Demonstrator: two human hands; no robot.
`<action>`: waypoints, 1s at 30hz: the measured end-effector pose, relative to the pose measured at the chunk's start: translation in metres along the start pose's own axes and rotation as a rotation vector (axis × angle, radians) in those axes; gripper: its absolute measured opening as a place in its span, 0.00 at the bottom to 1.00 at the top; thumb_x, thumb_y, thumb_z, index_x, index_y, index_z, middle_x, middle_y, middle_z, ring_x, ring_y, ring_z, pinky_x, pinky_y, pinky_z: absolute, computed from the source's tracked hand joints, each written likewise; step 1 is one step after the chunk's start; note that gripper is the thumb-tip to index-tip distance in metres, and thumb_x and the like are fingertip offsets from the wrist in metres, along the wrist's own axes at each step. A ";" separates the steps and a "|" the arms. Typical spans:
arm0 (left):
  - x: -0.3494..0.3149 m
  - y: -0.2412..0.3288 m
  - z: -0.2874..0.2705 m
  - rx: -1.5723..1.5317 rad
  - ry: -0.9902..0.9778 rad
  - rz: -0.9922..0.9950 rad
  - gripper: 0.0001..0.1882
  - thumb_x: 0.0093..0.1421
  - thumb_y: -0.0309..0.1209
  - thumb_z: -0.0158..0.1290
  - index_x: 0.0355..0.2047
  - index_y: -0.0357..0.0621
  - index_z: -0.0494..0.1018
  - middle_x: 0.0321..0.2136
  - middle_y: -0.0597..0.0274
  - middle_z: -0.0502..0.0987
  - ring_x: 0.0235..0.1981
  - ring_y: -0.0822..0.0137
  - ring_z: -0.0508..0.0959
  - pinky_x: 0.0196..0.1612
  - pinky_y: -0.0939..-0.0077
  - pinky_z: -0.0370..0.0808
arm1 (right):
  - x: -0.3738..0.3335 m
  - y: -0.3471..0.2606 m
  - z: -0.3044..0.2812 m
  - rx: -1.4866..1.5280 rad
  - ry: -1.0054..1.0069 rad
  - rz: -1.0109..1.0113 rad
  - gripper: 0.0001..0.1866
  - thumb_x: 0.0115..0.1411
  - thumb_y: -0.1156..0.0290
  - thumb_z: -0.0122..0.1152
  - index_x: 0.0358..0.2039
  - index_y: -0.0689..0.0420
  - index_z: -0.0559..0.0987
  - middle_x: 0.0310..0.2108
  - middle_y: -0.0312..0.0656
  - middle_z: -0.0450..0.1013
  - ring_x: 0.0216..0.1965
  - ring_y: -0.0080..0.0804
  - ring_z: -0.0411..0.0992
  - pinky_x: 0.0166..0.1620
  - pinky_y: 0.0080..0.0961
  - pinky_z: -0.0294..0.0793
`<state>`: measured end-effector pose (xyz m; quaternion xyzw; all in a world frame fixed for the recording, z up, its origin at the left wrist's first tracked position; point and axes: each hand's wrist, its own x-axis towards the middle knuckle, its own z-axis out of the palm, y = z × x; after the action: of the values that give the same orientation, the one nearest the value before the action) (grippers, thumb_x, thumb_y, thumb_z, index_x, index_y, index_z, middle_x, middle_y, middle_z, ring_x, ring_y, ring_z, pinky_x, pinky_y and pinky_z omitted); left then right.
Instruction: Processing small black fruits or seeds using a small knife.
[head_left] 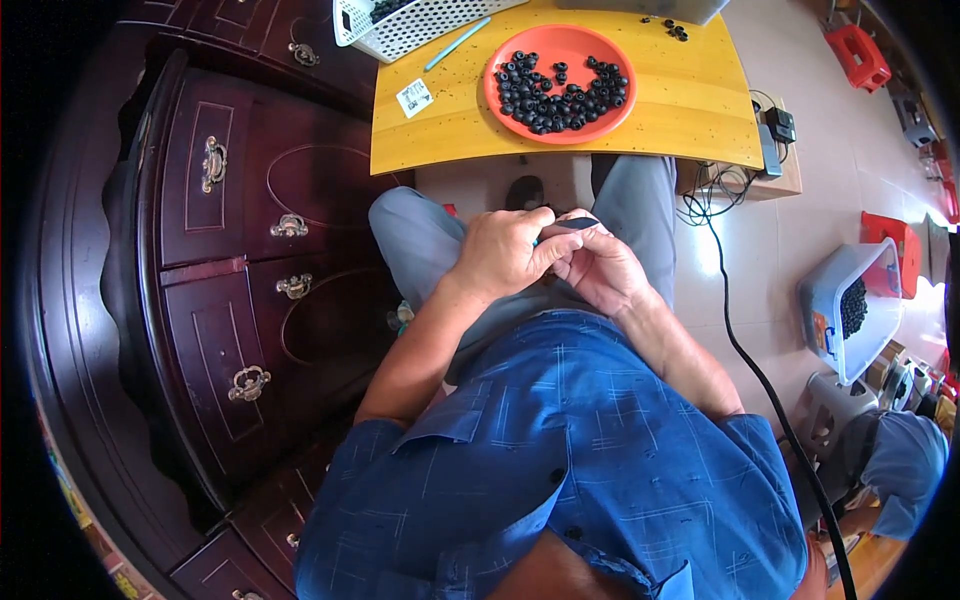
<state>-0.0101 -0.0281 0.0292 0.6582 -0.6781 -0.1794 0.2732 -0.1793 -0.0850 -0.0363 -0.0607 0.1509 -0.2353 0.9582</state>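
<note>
Both hands meet over my lap, just this side of the table edge. My left hand [505, 248] is closed, its thumb and fingertips pressed toward the right hand. What it holds is hidden, though a trace of teal shows by its fingers. My right hand [608, 270] is closed with palm up, its fingers pinching around a dark, flat, narrow piece [577, 224]. That piece lies between the two hands, and its exact kind is unclear. Beyond them on the table, an orange-red plate [497, 112] carries many small round black parts [575, 105] with holes in them.
The yellow table [440, 140] holds a white perforated basket [420, 32], a teal stick [458, 43] and a small white label [413, 98]. Dark wooden cabinets [230, 200] stand left. At right, a black cable [735, 330] crosses near a clear bin [825, 320]; another person [905, 465] sits behind.
</note>
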 end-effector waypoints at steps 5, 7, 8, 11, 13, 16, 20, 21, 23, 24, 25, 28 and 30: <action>0.000 0.000 -0.001 -0.127 0.049 0.007 0.25 0.61 0.55 0.60 0.26 0.43 0.74 0.21 0.51 0.79 0.25 0.44 0.81 0.25 0.53 0.74 | 0.000 0.005 0.003 0.092 -0.005 0.036 0.07 0.68 0.67 0.61 0.43 0.53 0.75 0.40 0.37 0.75 0.39 0.26 0.77 0.46 0.28 0.82; 0.002 0.003 -0.008 -0.065 0.074 0.000 0.26 0.60 0.55 0.61 0.25 0.43 0.74 0.21 0.50 0.78 0.25 0.44 0.81 0.25 0.54 0.74 | 0.000 0.004 0.008 0.109 -0.029 0.065 0.07 0.68 0.66 0.62 0.42 0.52 0.75 0.41 0.37 0.76 0.40 0.26 0.77 0.46 0.27 0.82; 0.002 0.003 -0.009 -0.065 0.073 0.000 0.26 0.60 0.55 0.61 0.25 0.43 0.74 0.21 0.50 0.78 0.25 0.44 0.81 0.25 0.54 0.74 | 0.001 0.004 0.009 0.110 -0.029 0.064 0.07 0.68 0.66 0.62 0.42 0.52 0.75 0.41 0.37 0.76 0.40 0.26 0.77 0.46 0.27 0.82; 0.003 0.002 -0.010 -0.035 0.059 0.000 0.27 0.60 0.56 0.61 0.25 0.42 0.74 0.20 0.48 0.78 0.25 0.44 0.81 0.24 0.54 0.74 | 0.002 0.003 0.009 0.057 0.003 0.065 0.07 0.67 0.65 0.62 0.41 0.52 0.75 0.42 0.37 0.76 0.39 0.26 0.77 0.45 0.27 0.82; 0.000 -0.002 -0.008 -0.055 0.038 -0.013 0.26 0.60 0.56 0.61 0.26 0.43 0.74 0.21 0.48 0.78 0.24 0.44 0.81 0.24 0.53 0.74 | 0.002 0.007 0.006 0.113 0.037 0.050 0.06 0.67 0.66 0.62 0.40 0.52 0.75 0.41 0.36 0.76 0.39 0.26 0.78 0.45 0.28 0.82; -0.002 -0.004 -0.004 -0.012 0.053 -0.007 0.25 0.60 0.56 0.61 0.27 0.44 0.75 0.21 0.48 0.78 0.24 0.44 0.81 0.25 0.53 0.75 | 0.005 0.007 0.002 0.108 0.067 0.063 0.06 0.67 0.68 0.62 0.40 0.52 0.74 0.40 0.35 0.76 0.39 0.26 0.78 0.45 0.28 0.82; -0.002 -0.006 0.000 -0.060 0.118 -0.015 0.25 0.60 0.56 0.61 0.27 0.45 0.74 0.21 0.49 0.78 0.25 0.43 0.81 0.25 0.51 0.75 | 0.004 0.005 0.006 0.089 0.086 0.076 0.05 0.68 0.68 0.61 0.41 0.52 0.74 0.38 0.32 0.76 0.38 0.24 0.77 0.45 0.28 0.82; -0.001 -0.009 0.003 -0.067 0.125 -0.005 0.24 0.61 0.56 0.60 0.28 0.45 0.75 0.21 0.49 0.78 0.25 0.42 0.80 0.26 0.49 0.74 | 0.003 0.004 0.003 0.086 0.056 0.065 0.04 0.69 0.68 0.59 0.41 0.52 0.75 0.37 0.32 0.76 0.38 0.24 0.77 0.46 0.26 0.81; 0.002 -0.010 0.005 -0.128 0.065 0.004 0.21 0.62 0.51 0.61 0.32 0.44 0.77 0.22 0.48 0.80 0.27 0.44 0.82 0.26 0.55 0.75 | 0.000 0.000 0.000 0.037 0.070 0.069 0.05 0.69 0.68 0.58 0.43 0.52 0.75 0.39 0.33 0.76 0.39 0.24 0.77 0.46 0.26 0.81; 0.001 -0.012 0.002 -0.080 -0.014 -0.016 0.21 0.63 0.50 0.60 0.31 0.43 0.76 0.23 0.48 0.80 0.27 0.43 0.82 0.26 0.54 0.74 | 0.001 0.002 -0.001 0.045 0.110 0.064 0.08 0.69 0.67 0.59 0.46 0.53 0.76 0.41 0.35 0.77 0.39 0.24 0.77 0.46 0.26 0.81; 0.000 -0.011 0.000 -0.084 -0.014 -0.008 0.21 0.63 0.50 0.60 0.31 0.43 0.76 0.23 0.48 0.80 0.27 0.43 0.82 0.26 0.54 0.74 | 0.003 0.005 -0.004 0.042 0.112 0.056 0.08 0.69 0.67 0.59 0.46 0.53 0.76 0.41 0.35 0.77 0.39 0.24 0.77 0.46 0.26 0.81; -0.006 -0.011 -0.006 -0.013 -0.035 -0.069 0.21 0.63 0.51 0.60 0.31 0.43 0.76 0.23 0.49 0.81 0.27 0.43 0.82 0.27 0.54 0.75 | 0.006 0.012 -0.012 0.054 0.026 0.052 0.09 0.70 0.66 0.58 0.46 0.55 0.76 0.43 0.38 0.78 0.39 0.24 0.77 0.45 0.26 0.82; -0.005 -0.013 0.000 -0.057 -0.016 -0.069 0.24 0.62 0.54 0.59 0.31 0.44 0.75 0.23 0.49 0.80 0.27 0.42 0.81 0.28 0.51 0.75 | 0.007 0.010 -0.016 0.078 0.004 0.075 0.07 0.69 0.66 0.59 0.42 0.55 0.76 0.43 0.39 0.78 0.39 0.24 0.77 0.45 0.27 0.82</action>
<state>0.0005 -0.0244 0.0207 0.6719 -0.6518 -0.2130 0.2800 -0.1744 -0.0800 -0.0555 -0.0174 0.1455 -0.2052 0.9677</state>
